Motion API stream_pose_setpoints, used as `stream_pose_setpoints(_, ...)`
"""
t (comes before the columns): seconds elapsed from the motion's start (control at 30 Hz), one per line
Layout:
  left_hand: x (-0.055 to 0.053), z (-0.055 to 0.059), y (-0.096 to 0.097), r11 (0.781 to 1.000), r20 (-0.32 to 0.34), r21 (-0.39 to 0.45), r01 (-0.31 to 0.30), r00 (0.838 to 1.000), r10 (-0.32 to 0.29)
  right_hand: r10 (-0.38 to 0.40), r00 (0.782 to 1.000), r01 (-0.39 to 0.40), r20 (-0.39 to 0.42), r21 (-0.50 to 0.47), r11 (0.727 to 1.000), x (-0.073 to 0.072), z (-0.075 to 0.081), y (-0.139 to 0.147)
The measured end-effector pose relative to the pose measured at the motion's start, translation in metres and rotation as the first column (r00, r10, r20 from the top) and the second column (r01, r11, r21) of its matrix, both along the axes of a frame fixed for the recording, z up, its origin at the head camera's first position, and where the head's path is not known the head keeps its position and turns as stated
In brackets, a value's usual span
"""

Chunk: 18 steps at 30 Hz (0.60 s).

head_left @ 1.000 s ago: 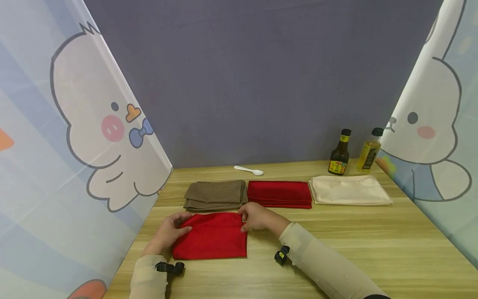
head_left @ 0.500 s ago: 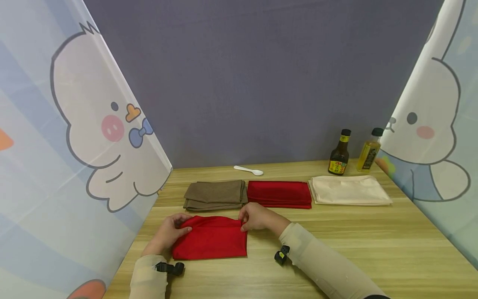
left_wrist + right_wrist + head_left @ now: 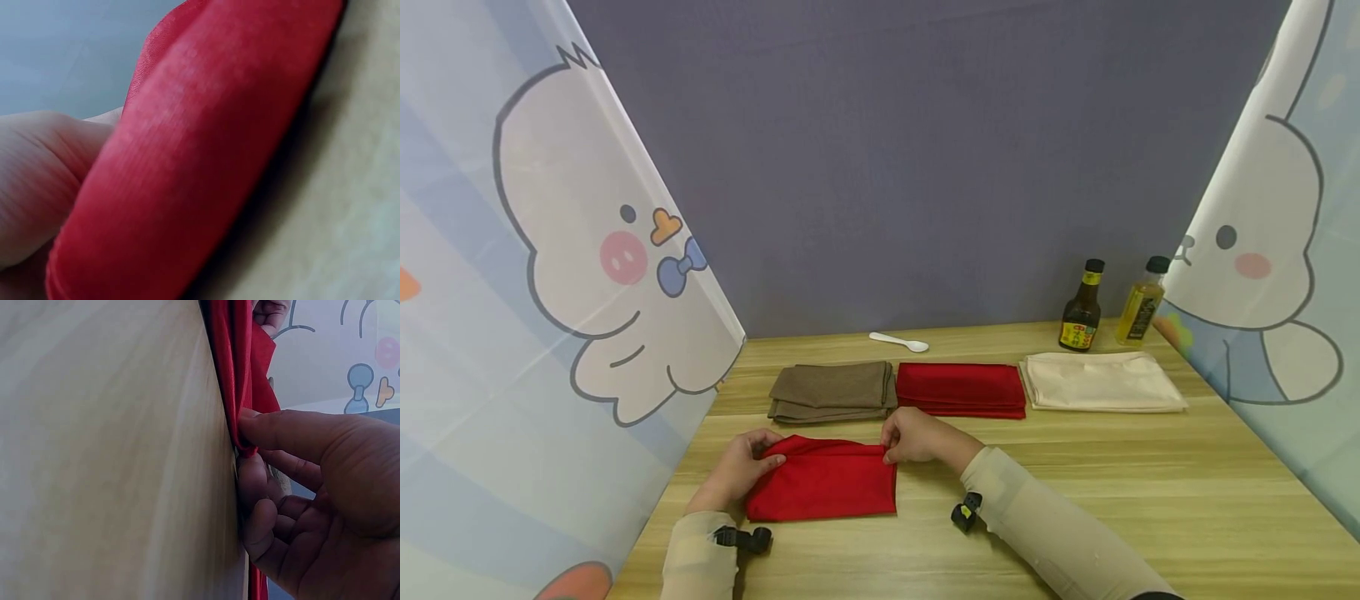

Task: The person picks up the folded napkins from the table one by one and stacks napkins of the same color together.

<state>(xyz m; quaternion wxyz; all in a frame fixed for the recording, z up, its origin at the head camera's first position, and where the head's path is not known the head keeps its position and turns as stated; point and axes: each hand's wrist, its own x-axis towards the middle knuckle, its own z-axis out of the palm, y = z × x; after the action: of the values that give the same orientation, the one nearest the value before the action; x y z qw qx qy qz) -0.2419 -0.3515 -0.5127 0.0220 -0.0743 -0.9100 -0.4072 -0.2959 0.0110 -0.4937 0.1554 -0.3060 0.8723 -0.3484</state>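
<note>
A folded bright red cloth [image 3: 827, 483] lies on the table in front of the person, its far edge raised in a fold. At its far left corner the left hand [image 3: 739, 468] pinches it, thumb on top and fingers behind. The right hand [image 3: 917, 435] pinches the far right corner between thumb and fingertips. In the right wrist view, the right thumb [image 3: 287, 430] presses the layered red edge against the index finger, the other fingers curled below. The left wrist view is filled by the red cloth [image 3: 181, 162], with part of the left hand [image 3: 44, 169] behind it.
Behind the red cloth lie a folded brown cloth [image 3: 833, 388], a folded dark red cloth [image 3: 959, 387] and a folded cream cloth [image 3: 1101, 382]. A white spoon [image 3: 898, 341] lies farther back. A dark sauce bottle [image 3: 1081, 308] and an oil bottle [image 3: 1141, 304] stand at the back right.
The far edge of the red cloth has come down toward the person between the hands, showing a narrower fold. Both hands have stayed nearly in place, holding the corners.
</note>
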Motion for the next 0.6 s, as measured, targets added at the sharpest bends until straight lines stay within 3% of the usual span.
stream_pose_setpoints(0.2,0.0006,0.0014,0.0015,0.999,0.016,0.035,0.003,1.000,-0.004,0.010,1.000,-0.010,-0.005,0.000,1.000,-0.0007,-0.0011,0.0005)
stream_pose_setpoints(0.6,-0.0005,0.0008,0.0024,1.000,-0.030,0.020,0.007,1.000,-0.007,0.061,0.997,-0.062,-0.044,-0.015,0.998,-0.0027,-0.0021,0.0021)
